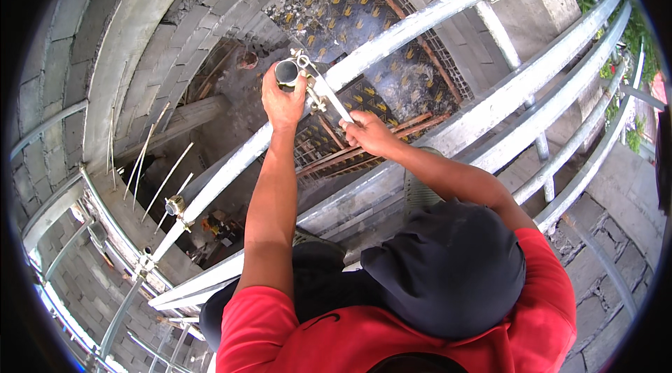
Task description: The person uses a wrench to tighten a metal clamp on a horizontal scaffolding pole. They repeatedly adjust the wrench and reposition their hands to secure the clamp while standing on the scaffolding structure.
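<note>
My left hand point(283, 99) is wrapped round the top of a grey metal scaffold tube point(286, 73), its open round end facing up. A scaffold clamp point(317, 101) joins it near the long diagonal scaffold pipe point(399, 35). In my right hand point(369, 134) is the handle end of a silver wrench point(332, 96). Its ring-shaped head sits at the clamp's bolt beside the tube, just right of my left fingers. Exactly how the head fits on the nut is too small to make out.
Two long metal planks or rails point(490, 123) cross diagonally under my right arm. Another clamp point(175, 206) is on the pipe at lower left. Thin rebar rods point(145, 152) stick up by a block wall point(175, 44). Far below lies a patterned panel point(395, 68) with debris.
</note>
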Available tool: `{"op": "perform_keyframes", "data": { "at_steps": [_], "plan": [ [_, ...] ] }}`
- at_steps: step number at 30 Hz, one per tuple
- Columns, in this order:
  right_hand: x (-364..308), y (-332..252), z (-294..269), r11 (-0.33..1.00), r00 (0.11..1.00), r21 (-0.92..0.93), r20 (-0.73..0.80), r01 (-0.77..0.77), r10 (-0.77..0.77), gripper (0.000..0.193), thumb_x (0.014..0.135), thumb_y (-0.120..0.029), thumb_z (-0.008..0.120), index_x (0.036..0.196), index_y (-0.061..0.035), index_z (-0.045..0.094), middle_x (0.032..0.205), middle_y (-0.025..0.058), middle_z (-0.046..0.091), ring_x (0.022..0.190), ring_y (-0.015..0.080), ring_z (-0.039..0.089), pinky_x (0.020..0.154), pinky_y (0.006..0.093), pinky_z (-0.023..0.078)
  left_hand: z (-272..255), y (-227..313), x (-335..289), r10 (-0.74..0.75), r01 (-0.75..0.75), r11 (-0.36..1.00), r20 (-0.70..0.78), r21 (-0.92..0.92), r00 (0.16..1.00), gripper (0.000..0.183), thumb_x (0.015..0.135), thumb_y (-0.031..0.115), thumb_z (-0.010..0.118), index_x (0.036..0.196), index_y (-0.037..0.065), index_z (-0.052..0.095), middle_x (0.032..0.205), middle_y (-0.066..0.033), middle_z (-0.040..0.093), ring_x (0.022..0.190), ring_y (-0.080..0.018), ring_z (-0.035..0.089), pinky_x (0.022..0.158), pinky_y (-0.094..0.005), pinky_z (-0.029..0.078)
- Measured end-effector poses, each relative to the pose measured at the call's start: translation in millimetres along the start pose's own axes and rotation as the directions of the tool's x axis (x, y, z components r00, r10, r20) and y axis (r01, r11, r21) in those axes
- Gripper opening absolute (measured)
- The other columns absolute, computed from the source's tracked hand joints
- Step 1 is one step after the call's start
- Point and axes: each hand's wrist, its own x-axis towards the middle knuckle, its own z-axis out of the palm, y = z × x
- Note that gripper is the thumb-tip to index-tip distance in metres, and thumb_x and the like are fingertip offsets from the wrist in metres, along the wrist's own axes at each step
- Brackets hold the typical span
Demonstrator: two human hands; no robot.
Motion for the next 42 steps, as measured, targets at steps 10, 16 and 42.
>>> {"op": "perform_keyframes", "data": {
  "at_steps": [10,16,42],
  "plan": [
    [-1,2,1,0.999,0.999,-0.029,0.005,-0.031,0.031,0.021,0.1,-0.02,0.055,0.105,-0.0009,0.06,0.072,0.002,0.06,0.061,0.0098,0.057,0.053,0.0285,0.045,0,2,0,-0.014,0.014,1.0,0.005,0.012,1.0,0.049,0.077,0.028,0.079,0.117,0.005,0.06,0.111,-0.0151,0.064,0.103,-0.0346,0.062,0.09,-0.043,0.049],
    [2,9,-1,1.0,1.0,-0.024,-0.005,0.003,-0.003,0.021,0.1,-0.021,0.056,0.106,-0.0009,0.06,0.072,0.002,0.059,0.062,0.0094,0.057,0.054,0.0285,0.045,0,0,-1,-0.028,0.028,1.0,0.0,-0.005,1.0,0.051,0.077,0.028,0.079,0.119,0.006,0.06,0.112,-0.0145,0.063,0.105,-0.034,0.062,0.092,-0.0424,0.049],
    [9,-24,-31,0.959,0.971,-0.283,-0.223,0.021,-0.087,0.026,0.093,-0.019,0.066,0.115,-0.0042,0.063,0.088,0.007,0.067,0.076,0.0115,0.06,0.069,0.0268,0.048,-2,-5,-2,-0.024,0.025,0.999,0.026,-0.04,0.999,0.054,0.075,0.026,0.075,0.122,0.005,0.058,0.119,-0.017,0.062,0.111,-0.0353,0.06,0.098,-0.0426,0.046]
  ]
}}
